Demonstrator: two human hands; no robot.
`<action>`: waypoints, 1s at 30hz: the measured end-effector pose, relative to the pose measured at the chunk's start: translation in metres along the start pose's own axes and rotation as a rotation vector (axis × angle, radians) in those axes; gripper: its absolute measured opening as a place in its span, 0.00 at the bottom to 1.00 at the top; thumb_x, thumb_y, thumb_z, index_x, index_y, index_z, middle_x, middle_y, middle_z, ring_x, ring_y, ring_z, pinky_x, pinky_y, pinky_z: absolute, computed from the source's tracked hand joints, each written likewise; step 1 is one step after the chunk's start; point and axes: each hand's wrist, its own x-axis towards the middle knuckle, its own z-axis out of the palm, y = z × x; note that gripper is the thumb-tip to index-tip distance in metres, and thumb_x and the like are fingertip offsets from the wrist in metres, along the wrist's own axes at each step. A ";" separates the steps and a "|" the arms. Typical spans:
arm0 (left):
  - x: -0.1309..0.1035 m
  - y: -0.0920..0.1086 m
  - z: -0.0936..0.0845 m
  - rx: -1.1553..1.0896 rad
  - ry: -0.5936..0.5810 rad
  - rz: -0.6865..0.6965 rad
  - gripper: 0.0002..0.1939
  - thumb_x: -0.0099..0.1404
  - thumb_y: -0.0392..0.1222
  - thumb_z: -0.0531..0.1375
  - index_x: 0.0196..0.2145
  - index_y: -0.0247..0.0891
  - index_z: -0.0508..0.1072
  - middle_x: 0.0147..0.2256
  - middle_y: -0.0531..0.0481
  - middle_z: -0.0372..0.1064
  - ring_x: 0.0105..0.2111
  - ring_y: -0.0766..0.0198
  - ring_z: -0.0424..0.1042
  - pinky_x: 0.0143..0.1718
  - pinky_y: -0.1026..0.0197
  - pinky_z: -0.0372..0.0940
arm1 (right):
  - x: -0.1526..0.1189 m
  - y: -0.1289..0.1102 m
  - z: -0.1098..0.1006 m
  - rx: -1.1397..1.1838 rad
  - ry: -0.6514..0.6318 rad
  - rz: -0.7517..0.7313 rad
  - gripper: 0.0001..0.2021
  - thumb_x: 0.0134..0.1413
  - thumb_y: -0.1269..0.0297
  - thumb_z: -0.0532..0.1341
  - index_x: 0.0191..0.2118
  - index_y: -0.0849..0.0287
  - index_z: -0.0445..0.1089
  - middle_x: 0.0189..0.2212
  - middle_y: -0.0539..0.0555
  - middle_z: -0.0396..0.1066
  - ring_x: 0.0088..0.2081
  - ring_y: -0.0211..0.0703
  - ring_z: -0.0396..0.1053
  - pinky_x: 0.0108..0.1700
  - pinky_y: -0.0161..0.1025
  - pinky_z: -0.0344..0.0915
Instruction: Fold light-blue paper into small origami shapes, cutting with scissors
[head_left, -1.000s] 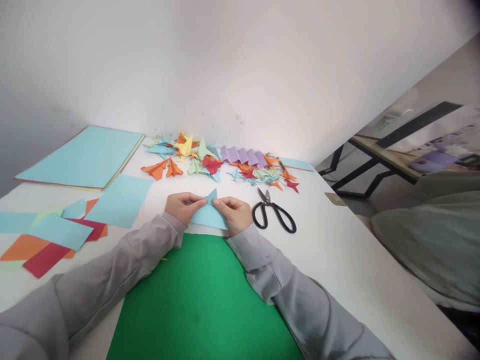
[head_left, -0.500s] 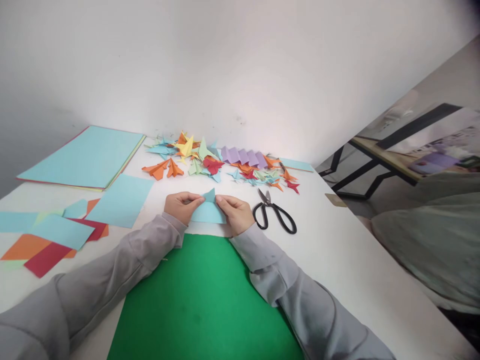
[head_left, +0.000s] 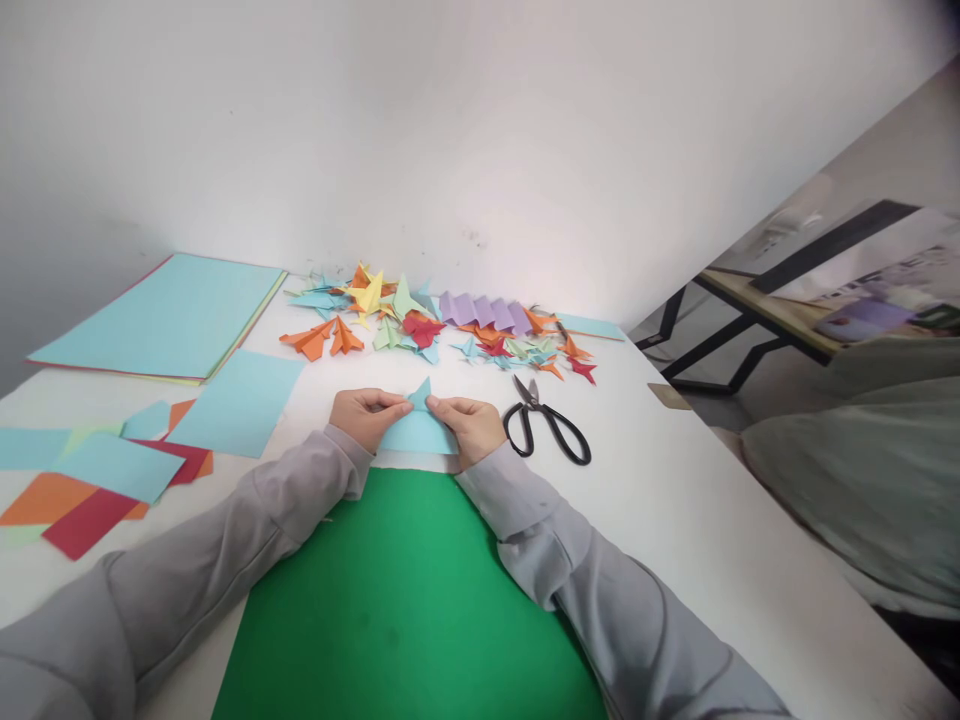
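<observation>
A light blue paper (head_left: 417, 434) with a pointed, folded top is held between my two hands, just beyond the green mat. My left hand (head_left: 367, 418) pinches its upper left part between thumb and fingers. On the other side, my right hand (head_left: 471, 428) grips the paper near the base of the point, thumb on top. The thumbs are close together but apart. Black-handled scissors (head_left: 547, 420) lie with blades parted just right of my right hand.
Folded paper shapes (head_left: 367, 295) and a purple pleated strip (head_left: 484, 312) lie along the wall. Blue sheets (head_left: 161, 315) are stacked at the back left, with cut pieces (head_left: 124, 465) nearer. The green mat (head_left: 412, 600) lies in front. A person's clothing (head_left: 862, 450) shows at right.
My thumbs have moved closer together at the base of the paper's point, and the point looks narrower. The view has shifted slightly.
</observation>
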 end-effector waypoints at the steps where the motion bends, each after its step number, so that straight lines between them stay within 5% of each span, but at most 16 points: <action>1: 0.000 0.000 0.000 -0.007 -0.007 -0.018 0.11 0.35 0.44 0.67 0.19 0.35 0.76 0.20 0.49 0.73 0.22 0.64 0.70 0.26 0.62 0.65 | -0.001 -0.001 0.001 -0.008 0.022 -0.002 0.14 0.22 0.57 0.70 0.18 0.63 0.72 0.14 0.50 0.70 0.17 0.36 0.63 0.23 0.36 0.60; 8: 0.003 0.001 -0.002 -0.048 -0.053 -0.126 0.12 0.33 0.44 0.68 0.17 0.34 0.74 0.15 0.52 0.69 0.16 0.70 0.64 0.19 0.66 0.61 | -0.008 -0.008 0.006 -0.170 0.097 -0.107 0.13 0.23 0.59 0.69 0.16 0.63 0.70 0.11 0.46 0.64 0.15 0.31 0.56 0.18 0.33 0.52; 21: 0.006 0.001 -0.002 -0.140 -0.084 -0.214 0.20 0.29 0.42 0.69 0.23 0.34 0.69 0.16 0.52 0.70 0.17 0.67 0.67 0.20 0.65 0.61 | -0.006 -0.004 0.007 -0.166 0.136 -0.152 0.14 0.22 0.58 0.69 0.17 0.62 0.68 0.12 0.47 0.65 0.15 0.32 0.57 0.18 0.33 0.53; 30: 0.005 0.001 -0.002 -0.191 -0.079 -0.233 0.25 0.28 0.43 0.70 0.24 0.35 0.64 0.17 0.53 0.70 0.18 0.66 0.67 0.23 0.62 0.62 | -0.005 -0.001 0.006 -0.025 0.032 -0.183 0.18 0.23 0.60 0.70 0.25 0.60 0.64 0.12 0.44 0.66 0.15 0.32 0.60 0.19 0.31 0.57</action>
